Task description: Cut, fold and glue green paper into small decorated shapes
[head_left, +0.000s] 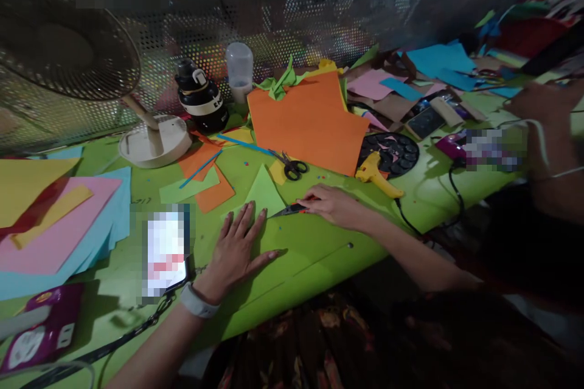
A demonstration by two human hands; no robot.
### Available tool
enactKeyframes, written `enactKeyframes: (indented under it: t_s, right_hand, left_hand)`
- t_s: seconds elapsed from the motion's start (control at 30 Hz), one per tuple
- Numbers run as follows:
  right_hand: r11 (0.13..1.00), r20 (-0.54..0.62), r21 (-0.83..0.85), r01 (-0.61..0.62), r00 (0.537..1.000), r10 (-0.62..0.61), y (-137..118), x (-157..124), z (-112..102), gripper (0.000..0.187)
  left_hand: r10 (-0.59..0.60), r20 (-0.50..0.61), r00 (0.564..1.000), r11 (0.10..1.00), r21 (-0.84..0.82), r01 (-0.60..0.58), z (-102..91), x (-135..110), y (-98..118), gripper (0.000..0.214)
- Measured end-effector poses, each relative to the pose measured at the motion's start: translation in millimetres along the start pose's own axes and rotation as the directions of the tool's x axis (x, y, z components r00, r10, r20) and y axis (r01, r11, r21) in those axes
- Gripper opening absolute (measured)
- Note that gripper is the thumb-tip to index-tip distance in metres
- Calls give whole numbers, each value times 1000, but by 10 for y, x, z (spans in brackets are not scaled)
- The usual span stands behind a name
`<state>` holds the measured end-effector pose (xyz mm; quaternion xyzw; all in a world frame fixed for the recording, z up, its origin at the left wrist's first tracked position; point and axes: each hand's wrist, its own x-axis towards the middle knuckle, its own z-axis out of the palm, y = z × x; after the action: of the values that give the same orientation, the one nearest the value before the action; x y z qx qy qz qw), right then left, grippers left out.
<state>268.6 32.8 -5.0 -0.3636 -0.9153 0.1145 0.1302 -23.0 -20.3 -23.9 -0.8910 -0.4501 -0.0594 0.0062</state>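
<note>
My left hand point(237, 249) lies flat on the table, fingers spread, its fingertips on the lower part of a light green paper triangle point(264, 189). My right hand point(335, 206) is closed around scissors point(292, 209) with dark and red handles. Their blades point left, low over the table at the triangle's lower right edge; my fingers cover most of the handles. Just beyond lie black-handled scissors point(292, 165) on a small yellow piece of paper. Left of the triangle are orange paper point(216, 191), a pale green strip point(189, 187) and thin blue strips point(201, 168).
A large orange sheet point(305, 121) lies behind my hands. To its right are a yellow glue gun point(376, 173) and black round tray point(404, 155). A phone point(166, 252), coloured sheets point(59, 213) and fan point(155, 140) stand left. Another person's hand point(541, 103) is at right.
</note>
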Motion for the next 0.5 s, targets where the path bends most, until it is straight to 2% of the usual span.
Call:
enactKeyframes:
  t_s: [0.37,0.43,0.5]
  right_hand:
    - [1000,-8,-27,-10,1000,10,-60,4,42,30]
    - [999,-12,-47,-14,1000,14,-64,11,50,28]
    - [998,-8,-57,-9,1000,8,-70,11,48,28]
  left_hand:
    - [-16,3,1000,997,-71,16,-35,-13,2,88]
    - [-17,48,999,992,-125,23,-87,4,-66,80]
    - [8,122,992,980,-196,16,-149,44,-191,59]
